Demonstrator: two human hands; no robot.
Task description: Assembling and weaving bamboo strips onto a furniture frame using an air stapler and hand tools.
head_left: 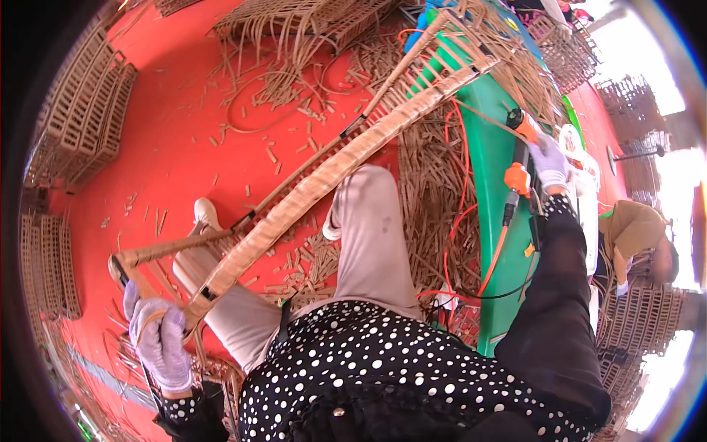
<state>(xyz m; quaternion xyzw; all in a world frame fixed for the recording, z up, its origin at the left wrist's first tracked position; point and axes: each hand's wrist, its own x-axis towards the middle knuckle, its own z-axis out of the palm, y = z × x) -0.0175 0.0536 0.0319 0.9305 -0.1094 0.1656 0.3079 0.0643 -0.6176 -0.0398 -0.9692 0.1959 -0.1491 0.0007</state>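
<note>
- Rattan-wrapped frame (309, 188): long, stiff, likely light; lies slanted across the person's lap, far end over the green surface (490, 169).
- Left hand (158, 342): gloved, clenched on the frame's near corner, a sound hold.
- Right hand (549, 163): grasping an orange tool (518, 173) beside the frame.

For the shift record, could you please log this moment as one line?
left hand: grips end of rattan-wrapped frame | right hand: holds orange power tool | frame across lap | rattan scraps on red floor
</note>
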